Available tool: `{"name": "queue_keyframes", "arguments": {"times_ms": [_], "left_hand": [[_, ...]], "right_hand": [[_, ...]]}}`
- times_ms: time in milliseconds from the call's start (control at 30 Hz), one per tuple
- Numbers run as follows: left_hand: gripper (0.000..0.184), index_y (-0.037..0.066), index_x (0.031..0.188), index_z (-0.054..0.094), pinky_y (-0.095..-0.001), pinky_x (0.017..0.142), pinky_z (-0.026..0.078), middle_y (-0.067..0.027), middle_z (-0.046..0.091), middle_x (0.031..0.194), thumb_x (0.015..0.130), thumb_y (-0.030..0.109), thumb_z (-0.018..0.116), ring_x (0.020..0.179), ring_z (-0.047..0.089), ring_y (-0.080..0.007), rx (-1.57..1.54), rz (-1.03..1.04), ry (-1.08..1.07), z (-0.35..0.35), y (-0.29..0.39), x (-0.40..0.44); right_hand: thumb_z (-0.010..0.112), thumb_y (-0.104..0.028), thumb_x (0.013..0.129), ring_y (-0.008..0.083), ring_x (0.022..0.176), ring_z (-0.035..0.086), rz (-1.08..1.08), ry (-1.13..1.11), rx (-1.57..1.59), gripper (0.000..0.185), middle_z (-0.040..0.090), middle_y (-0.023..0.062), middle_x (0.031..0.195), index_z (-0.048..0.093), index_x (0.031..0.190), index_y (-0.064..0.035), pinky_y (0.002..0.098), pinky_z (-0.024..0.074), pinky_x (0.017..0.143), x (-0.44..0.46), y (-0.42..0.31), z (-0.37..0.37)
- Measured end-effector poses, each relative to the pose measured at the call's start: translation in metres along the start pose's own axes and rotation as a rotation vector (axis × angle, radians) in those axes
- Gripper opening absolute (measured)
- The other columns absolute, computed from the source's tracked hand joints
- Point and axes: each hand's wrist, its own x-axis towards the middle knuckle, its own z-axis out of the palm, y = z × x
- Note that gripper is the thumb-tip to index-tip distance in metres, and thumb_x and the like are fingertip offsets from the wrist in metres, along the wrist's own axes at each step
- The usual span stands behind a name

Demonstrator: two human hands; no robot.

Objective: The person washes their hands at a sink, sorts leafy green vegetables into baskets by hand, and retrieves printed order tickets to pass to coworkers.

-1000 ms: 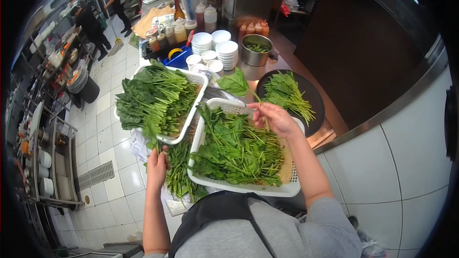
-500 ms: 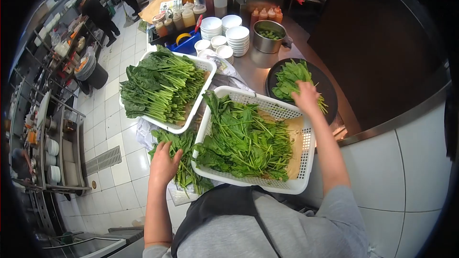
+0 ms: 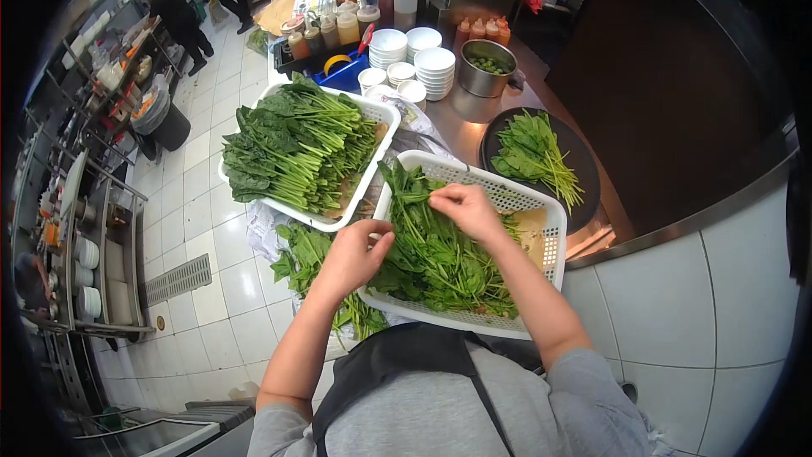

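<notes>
- The right hand [image 3: 467,210] is held narrow, fingertips brought together at leafy greens [image 3: 457,264]; whether a leaf is gripped cannot be told.
- The left hand [image 3: 355,256] is loosely curled, a gap left between thumb and fingers, beside the near basket's left edge.
- These greens are heaped in a white perforated near basket [image 3: 554,241], lined with brown paper [image 3: 533,227].
- Loose greens [image 3: 302,256] are partly hidden by the left forearm.
- A white far basket [image 3: 390,131] is piled with neatly aligned greens [image 3: 296,148].
- More greens [image 3: 533,152] are laid on a round black tray [image 3: 585,161].
- Behind, white bowls [image 3: 436,69] are stacked beside a metal pot [image 3: 485,83] containing small green pieces.
- Farther back, squeeze bottles [image 3: 405,7] are grouped near a printed sheet [image 3: 314,5], its writing too small to be read.
</notes>
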Motion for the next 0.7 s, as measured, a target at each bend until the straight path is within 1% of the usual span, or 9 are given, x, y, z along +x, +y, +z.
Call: {"name": "queue_keyframes", "arguments": {"times_ms": [100, 133, 233, 300, 367, 400, 533, 633, 700], "left_hand": [[0.033, -0.002, 0.115, 0.057, -0.0307, 0.085, 0.046, -0.0125, 0.064, 0.105, 0.091, 0.021, 0.054, 0.095, 0.061, -0.0200, -0.226, 0.111, 0.034, 0.017, -0.010, 0.022], [0.038, 0.001, 0.125, 0.051, -0.0307, 0.093, 0.040, -0.0095, 0.059, 0.118, 0.095, 0.024, 0.047, 0.111, 0.053, -0.0186, -0.343, 0.113, -0.039, 0.019, -0.008, 0.027], [0.044, 0.003, 0.132, 0.043, -0.0326, 0.097, 0.037, -0.0085, 0.050, 0.130, 0.096, 0.027, 0.044, 0.121, 0.046, -0.0187, -0.754, 0.168, -0.128, 0.019, 0.000, 0.032], [0.044, 0.006, 0.135, 0.040, -0.0337, 0.097, 0.036, -0.0082, 0.044, 0.135, 0.097, 0.028, 0.041, 0.125, 0.041, -0.0181, -0.804, 0.247, -0.184, 0.014, 0.004, 0.031], [0.044, 0.006, 0.136, 0.039, -0.0315, 0.094, 0.039, -0.0086, 0.045, 0.135, 0.096, 0.024, 0.043, 0.123, 0.044, -0.0183, -0.849, 0.251, -0.227, 0.007, 0.006, 0.028], [0.037, 0.005, 0.128, 0.049, -0.0258, 0.082, 0.046, -0.0088, 0.056, 0.122, 0.093, 0.016, 0.048, 0.107, 0.057, -0.0156, -0.857, 0.228, -0.149, 0.008, 0.010, 0.025], [0.024, 0.003, 0.106, 0.065, -0.0206, 0.061, 0.047, -0.0028, 0.066, 0.089, 0.086, 0.003, 0.052, 0.072, 0.060, -0.0073, -0.632, 0.203, 0.134, -0.010, -0.003, 0.014], [0.026, -0.001, 0.107, 0.063, -0.0215, 0.063, 0.048, -0.0055, 0.065, 0.088, 0.085, 0.000, 0.049, 0.073, 0.059, -0.0088, -0.618, 0.198, 0.305, -0.043, -0.019, -0.013], [0.025, -0.001, 0.106, 0.063, -0.0223, 0.063, 0.048, -0.0065, 0.065, 0.090, 0.084, 0.000, 0.052, 0.074, 0.059, -0.0104, -0.545, 0.098, 0.381, -0.058, -0.050, -0.028]], "right_hand": [[0.061, -0.020, 0.087, 0.0109, 0.077, 0.060, 0.088, -0.111, 0.321, 0.025, 0.066, 0.0049, 0.089, 0.066, 0.098, 0.0018, 0.0233, 0.0466, 0.073, -0.005, -0.027, -0.013], [0.060, -0.020, 0.088, 0.0108, 0.076, 0.060, 0.097, -0.127, 0.398, 0.024, 0.066, 0.0051, 0.088, 0.066, 0.099, 0.0014, 0.0233, 0.0468, 0.073, -0.008, -0.035, -0.013], [0.055, -0.020, 0.091, 0.0115, 0.075, 0.060, 0.135, -0.215, 0.550, 0.025, 0.065, 0.0046, 0.082, 0.064, 0.101, 0.0007, 0.0248, 0.0482, 0.073, -0.015, -0.043, -0.009], [0.053, -0.021, 0.092, 0.0124, 0.075, 0.061, 0.204, -0.243, 0.649, 0.025, 0.064, 0.0048, 0.079, 0.064, 0.100, 0.0006, 0.0256, 0.0487, 0.073, -0.020, -0.047, -0.004], [0.052, -0.021, 0.093, 0.0133, 0.077, 0.061, 0.172, -0.274, 0.548, 0.028, 0.065, 0.0067, 0.081, 0.063, 0.102, 0.0019, 0.0267, 0.0489, 0.073, -0.022, -0.047, 0.000], [0.051, -0.022, 0.093, 0.0137, 0.077, 0.061, 0.157, -0.290, 0.499, 0.029, 0.065, 0.0077, 0.083, 0.063, 0.103, 0.0025, 0.0273, 0.0490, 0.073, -0.022, -0.047, 0.002], [0.053, -0.024, 0.092, 0.0164, 0.084, 0.062, 0.021, -0.302, 0.200, 0.033, 0.066, 0.0112, 0.095, 0.061, 0.108, 0.0038, 0.0297, 0.0489, 0.075, -0.023, -0.059, 0.007], [0.060, -0.023, 0.086, 0.0213, 0.081, 0.062, -0.071, -0.090, -0.237, 0.027, 0.066, 0.0115, 0.092, 0.064, 0.103, -0.0020, 0.0322, 0.0486, 0.074, -0.018, -0.043, 0.003], [0.066, -0.024, 0.078, 0.0258, 0.084, 0.061, -0.044, -0.125, -0.640, 0.026, 0.064, 0.0118, 0.089, 0.066, 0.096, -0.0053, 0.0385, 0.0460, 0.079, -0.027, -0.041, 0.007]]}}
